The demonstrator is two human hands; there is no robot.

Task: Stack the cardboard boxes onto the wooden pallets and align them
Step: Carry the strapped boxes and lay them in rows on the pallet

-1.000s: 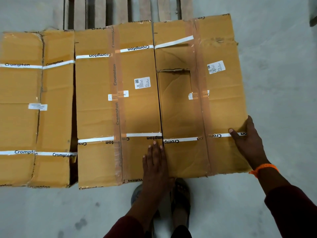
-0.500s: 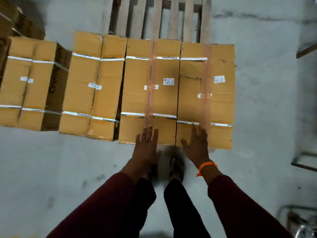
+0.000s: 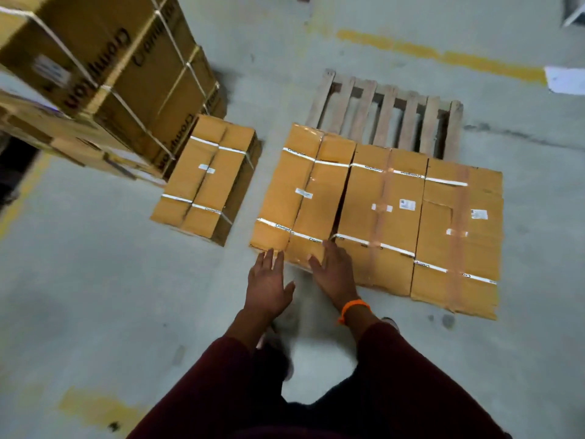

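Only the far slats of the wooden pallet (image 3: pixel 384 117) show. The rest is hidden under three cardboard boxes lying side by side across its near part: a left box (image 3: pixel 300 198), a middle box (image 3: pixel 380 217) and a right box (image 3: pixel 459 236). Their long sides are close together, with a dark gap between the left and middle boxes. How far their near ends reach past the pallet cannot be told, since the wood there is covered. White straps printed "Crompton" cross each lid, and the small labels are too fine to read.

The left hand (image 3: pixel 267 286) is at the near left corner of the left box, its grip open with the fingers straight and spread. Whether the fingertips touch the cardboard cannot be told. The right hand (image 3: pixel 332 270), with an orange band (image 3: pixel 353 308) on the wrist, lies flat on the near end of the same box by the gap, its grip also open.

Left of the pallet and apart from it, a lone box (image 3: pixel 202 182) sits on the floor (image 3: pixel 95 280). Beyond that box, a stack of larger cartons (image 3: pixel 104 58) is blurred and cut off by the frame edge. Right of the pallet, a sheet of paper (image 3: pixel 565 80) is clipped by the frame edge. The person's feet, nearer than the pallet, are blurred and partly hidden behind dark red sleeves (image 3: pixel 221 384).
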